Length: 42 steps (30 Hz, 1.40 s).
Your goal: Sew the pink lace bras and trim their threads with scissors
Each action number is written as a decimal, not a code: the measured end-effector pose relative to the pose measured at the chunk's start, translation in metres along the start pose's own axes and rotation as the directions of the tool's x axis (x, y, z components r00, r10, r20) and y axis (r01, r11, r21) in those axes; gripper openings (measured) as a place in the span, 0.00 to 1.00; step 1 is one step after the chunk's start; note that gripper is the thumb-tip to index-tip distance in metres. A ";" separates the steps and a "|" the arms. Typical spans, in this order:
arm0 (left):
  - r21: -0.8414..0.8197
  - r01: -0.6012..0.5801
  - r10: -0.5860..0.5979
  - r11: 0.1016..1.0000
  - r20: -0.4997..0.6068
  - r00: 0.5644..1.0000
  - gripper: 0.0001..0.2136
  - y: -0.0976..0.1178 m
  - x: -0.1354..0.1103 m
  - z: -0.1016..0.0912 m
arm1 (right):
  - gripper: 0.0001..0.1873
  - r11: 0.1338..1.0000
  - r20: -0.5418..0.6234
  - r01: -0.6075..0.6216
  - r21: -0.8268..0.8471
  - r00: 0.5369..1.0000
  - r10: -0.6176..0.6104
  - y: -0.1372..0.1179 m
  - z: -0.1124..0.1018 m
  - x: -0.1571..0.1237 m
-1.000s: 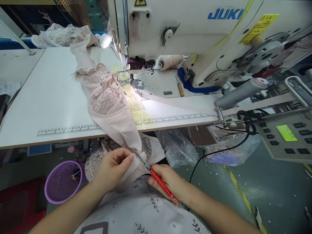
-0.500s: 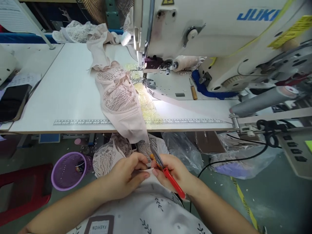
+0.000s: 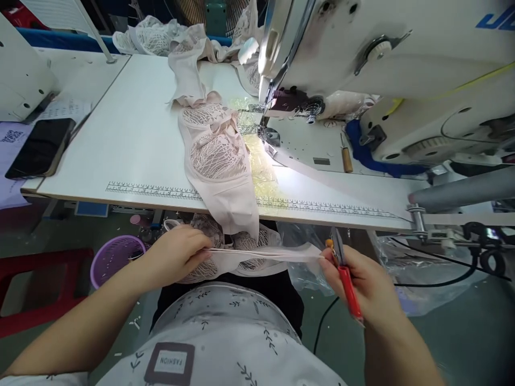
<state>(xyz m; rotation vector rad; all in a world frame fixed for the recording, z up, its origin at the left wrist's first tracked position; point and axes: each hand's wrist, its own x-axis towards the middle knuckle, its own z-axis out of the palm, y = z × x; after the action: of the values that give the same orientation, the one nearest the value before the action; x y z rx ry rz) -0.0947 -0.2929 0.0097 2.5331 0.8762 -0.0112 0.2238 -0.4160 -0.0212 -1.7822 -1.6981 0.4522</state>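
Over my lap, my left hand (image 3: 179, 258) pinches one end of a pale pink fabric band (image 3: 261, 254), part of a lace bra. The band stretches taut to my right hand (image 3: 360, 281), whose thumb and fingertips grip its other end. That same hand carries thread snips (image 3: 349, 292) with a red handle, blades pointing up. Lace bra cups (image 3: 253, 260) hang behind the band below the table edge. Another pale pink lace bra (image 3: 219, 155) lies on the table, its wing draping over the front edge near my hands.
A sewing machine (image 3: 362, 59) stands at the right of the white table (image 3: 132, 118), its lamp lit. A ruler strip (image 3: 153, 190) runs along the front edge. A phone (image 3: 40, 147) lies at left; a purple basket (image 3: 115, 257) and a red stool (image 3: 40, 289) are on the floor.
My hands have moved apart, the left one leftward and the right one rightward with the snips, pulling the fabric band straight between them. The view has shifted left.
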 end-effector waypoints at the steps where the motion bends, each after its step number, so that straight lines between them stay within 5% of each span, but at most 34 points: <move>1: -0.003 -0.016 0.016 1.000 0.006 1.000 0.09 0.003 0.002 -0.001 | 0.07 1.000 -0.052 -0.001 -0.026 0.999 -0.001 0.000 0.000 0.002; 4: 0.016 -0.088 0.087 0.996 0.021 0.996 0.10 0.010 0.009 0.000 | 0.06 0.999 -0.148 0.054 0.004 0.988 -0.052 -0.013 0.005 0.010; 6: 0.025 -0.144 0.143 0.989 0.035 0.989 0.11 0.016 0.014 0.001 | 0.10 0.973 -0.057 0.179 0.144 0.983 -0.172 -0.029 0.015 0.019; 9: 0.030 -0.211 0.209 0.977 0.059 0.976 0.12 0.024 0.022 0.003 | 0.10 0.873 0.155 0.343 0.346 0.897 -0.414 -0.053 0.041 0.033; 11: 0.018 -0.249 0.247 0.968 0.079 0.966 0.13 0.028 0.025 0.003 | 0.06 0.853 0.224 0.359 0.380 0.859 -0.461 -0.062 0.058 0.040; 15: 0.059 -0.297 0.291 0.953 0.099 0.952 0.15 0.022 0.020 0.001 | 0.06 0.896 0.308 0.248 0.368 0.877 -0.368 -0.062 0.075 0.043; 20: 0.221 -0.178 0.181 0.959 0.007 0.983 0.18 -0.010 -0.011 -0.004 | 0.10 0.916 0.344 0.136 0.377 0.898 -0.275 -0.050 0.069 0.038; 25: -0.060 -0.109 0.098 0.992 -0.160 0.982 0.15 -0.028 -0.032 -0.009 | 0.11 0.907 0.381 0.026 0.421 0.902 -0.203 -0.047 0.063 0.031; 29: -0.326 0.006 -0.115 0.945 -0.315 0.942 0.14 -0.012 -0.030 0.003 | 0.10 0.914 0.464 -0.094 0.394 0.879 -0.110 -0.047 0.056 0.018; 32: -0.577 -0.035 -0.207 0.816 -0.347 0.915 0.16 0.011 -0.016 0.019 | 0.10 0.943 0.546 -0.123 0.311 0.834 -0.071 -0.044 0.046 0.010; 36: -0.661 -0.216 -0.092 0.718 -0.398 0.913 0.18 0.036 0.009 0.034 | 0.09 0.925 0.473 -0.141 0.352 0.880 -0.046 -0.045 0.034 0.012; 42: -0.613 -0.301 0.048 0.731 -0.393 0.918 0.20 0.056 0.033 0.038 | 0.10 0.739 0.245 -0.097 0.667 0.965 -0.094 -0.062 0.029 0.033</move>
<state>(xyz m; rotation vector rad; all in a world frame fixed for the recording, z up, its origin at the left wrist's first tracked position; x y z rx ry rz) -0.0303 -0.3282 -0.0058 1.9293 0.5979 0.7202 0.1614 -0.3795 0.0032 -1.2081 -1.4186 1.1898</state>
